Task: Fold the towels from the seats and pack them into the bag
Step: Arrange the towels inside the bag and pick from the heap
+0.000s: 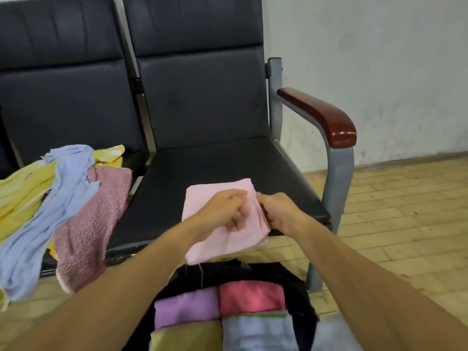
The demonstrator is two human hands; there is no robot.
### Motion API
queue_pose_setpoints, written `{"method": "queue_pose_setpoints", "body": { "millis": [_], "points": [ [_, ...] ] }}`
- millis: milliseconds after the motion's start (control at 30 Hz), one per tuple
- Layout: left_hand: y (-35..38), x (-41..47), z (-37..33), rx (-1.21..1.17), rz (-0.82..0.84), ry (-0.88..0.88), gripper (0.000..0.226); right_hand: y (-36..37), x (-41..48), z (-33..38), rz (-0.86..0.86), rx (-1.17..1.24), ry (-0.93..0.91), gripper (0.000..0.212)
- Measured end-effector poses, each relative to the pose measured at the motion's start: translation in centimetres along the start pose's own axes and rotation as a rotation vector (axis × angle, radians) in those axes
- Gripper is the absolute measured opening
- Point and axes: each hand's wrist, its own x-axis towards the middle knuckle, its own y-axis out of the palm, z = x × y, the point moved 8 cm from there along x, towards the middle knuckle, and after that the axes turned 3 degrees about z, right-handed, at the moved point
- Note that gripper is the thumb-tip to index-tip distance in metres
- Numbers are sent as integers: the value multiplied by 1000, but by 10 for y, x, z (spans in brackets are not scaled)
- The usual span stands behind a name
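Pink towel [205, 198] on black seat [202, 165] beside white wall [367, 59], left fingers [238, 196] and right fingers [266, 201] pinching its edge.

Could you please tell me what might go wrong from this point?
The pink towel overhangs the front edge of the seat and its layers fan out beside the right hand, so it may unfold when lifted. The bag already looks crowded with folded towels. The mauve towel dangles toward the floor and could slip.
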Motion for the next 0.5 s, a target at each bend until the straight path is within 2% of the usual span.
{"method": "queue_pose_setpoints", "body": {
  "millis": [100,233,400,500],
  "points": [
    [-41,-14,17,96,-189,18,31,1,3,4,-50,-164,-9,57],
    [-79,-45,55,69,-392,-45,32,9,-3,14,-74,-334,-96,51],
    [-80,-72,83,-294,-408,-144,33,26,-19,23,-9,-452,-165,26],
    [-83,-76,84,-296,-354,-151,30,40,-35,30,24,-552,-213,20]
  ]
}}
